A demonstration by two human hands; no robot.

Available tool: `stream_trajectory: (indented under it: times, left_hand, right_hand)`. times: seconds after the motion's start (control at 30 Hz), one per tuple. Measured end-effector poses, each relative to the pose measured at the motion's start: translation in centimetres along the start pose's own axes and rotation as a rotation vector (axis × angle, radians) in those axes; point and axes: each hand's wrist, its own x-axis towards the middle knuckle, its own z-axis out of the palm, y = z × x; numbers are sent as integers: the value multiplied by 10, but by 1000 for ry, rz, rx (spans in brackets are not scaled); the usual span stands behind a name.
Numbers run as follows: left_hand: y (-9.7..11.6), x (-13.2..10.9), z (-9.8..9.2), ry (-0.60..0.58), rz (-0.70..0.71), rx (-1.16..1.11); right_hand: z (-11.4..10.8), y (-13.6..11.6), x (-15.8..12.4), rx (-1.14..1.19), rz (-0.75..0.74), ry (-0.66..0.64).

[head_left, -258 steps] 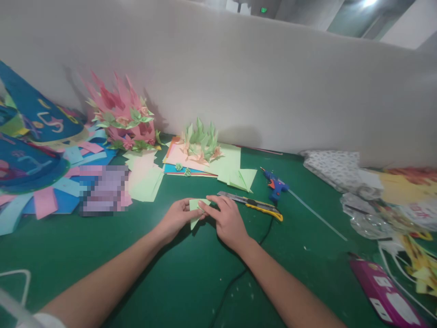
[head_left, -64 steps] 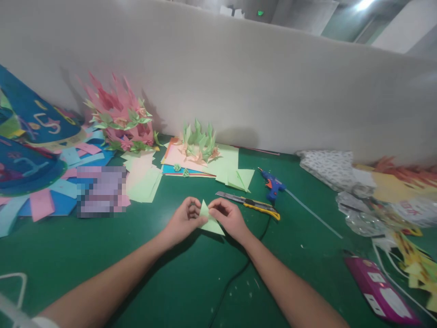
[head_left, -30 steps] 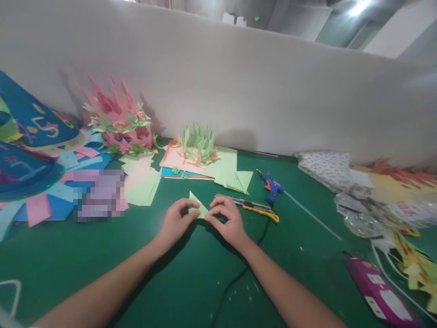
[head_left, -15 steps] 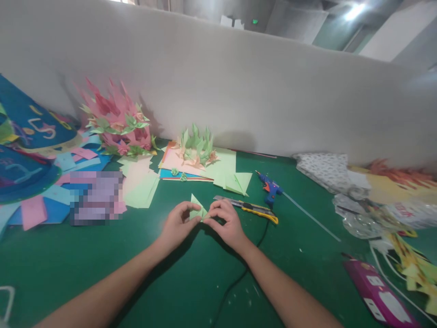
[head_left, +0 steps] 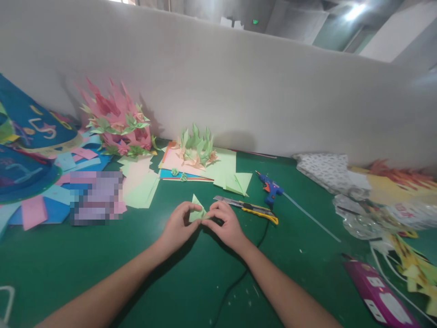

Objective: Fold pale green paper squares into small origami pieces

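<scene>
Between my two hands is a small piece of folded light green paper (head_left: 195, 214), one pointed corner standing up. My left hand (head_left: 179, 222) pinches its left side and lower edge between thumb and fingers. From the other side my right hand (head_left: 226, 223) grips the paper's right edge, thumb below and fingers above. Both thumbs nearly meet at the bottom of the fold. Just beyond my right hand lies a yellow and black utility knife (head_left: 257, 211), its blade end pointing left. A blue hot glue gun (head_left: 272, 190) with a long glue stick rests behind it.
A green paper crown (head_left: 198, 148) and two small green paper roses (head_left: 179, 174) sit on stacked paper sheets (head_left: 225, 157). Pink crowns (head_left: 118, 118) and blue hats (head_left: 30, 123) stand left. A purple power strip (head_left: 377, 289) and plastic bags (head_left: 362, 218) lie right. A black cord crosses the table.
The green paper's upright corner has shifted slightly to the right and down between my fingers. Both hands keep their grip in almost the same place.
</scene>
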Motion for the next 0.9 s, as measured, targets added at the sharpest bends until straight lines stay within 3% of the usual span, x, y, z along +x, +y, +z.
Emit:
stream_trajectory:
  times: [0.17,0.4,0.9]
  left_hand:
    - [-5,0,1,-14,38,102]
    - [6,-4,0,-57,159,180]
    - [11,-6,-2,-31,185,189]
  right_hand:
    - [0,-1,1,-10,16,-20]
    - [2,0,2,-4,46,-22]
    - [2,-1,1,-17,59,-29]
